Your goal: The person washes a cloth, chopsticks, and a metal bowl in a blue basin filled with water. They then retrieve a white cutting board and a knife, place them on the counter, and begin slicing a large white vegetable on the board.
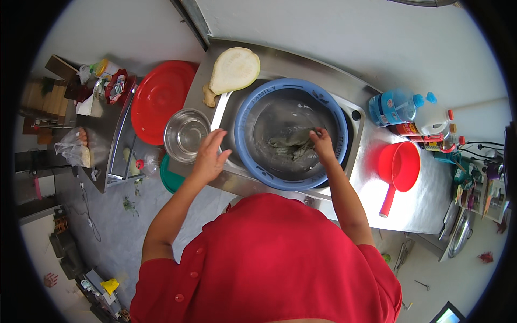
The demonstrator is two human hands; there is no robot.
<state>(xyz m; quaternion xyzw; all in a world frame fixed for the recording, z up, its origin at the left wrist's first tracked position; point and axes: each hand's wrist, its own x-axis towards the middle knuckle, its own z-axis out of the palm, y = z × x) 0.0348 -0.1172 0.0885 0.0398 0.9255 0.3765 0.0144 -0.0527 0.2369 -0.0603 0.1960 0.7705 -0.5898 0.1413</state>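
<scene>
A blue plastic basin (pixel 241 139) rests over the steel sink, with cloudy water in it. In the basin lies a dark green, limp, wet item (pixel 293 142), perhaps seaweed or a cloth; I cannot tell which. My right hand (pixel 323 145) pinches its right end between thumb and fingers. My left hand (pixel 211 156) is raised at the sink's left edge, fingers apart and holding nothing, beside a steel bowl (pixel 187 135). Behind the bowl, a cut half of a pale gourd or melon (pixel 235 69) and a piece of ginger root (pixel 209 96) lie on the steel counter.
On the right of the steel counter (pixel 363 206) lies a red plastic dipper (pixel 399 166). Behind it stand a blue-tinted bottle (pixel 394 107) and a white jug (pixel 432 117). To the left are a large red basin (pixel 161 103), a green lid or basin (pixel 170 177) and a cluttered side table (pixel 101 139).
</scene>
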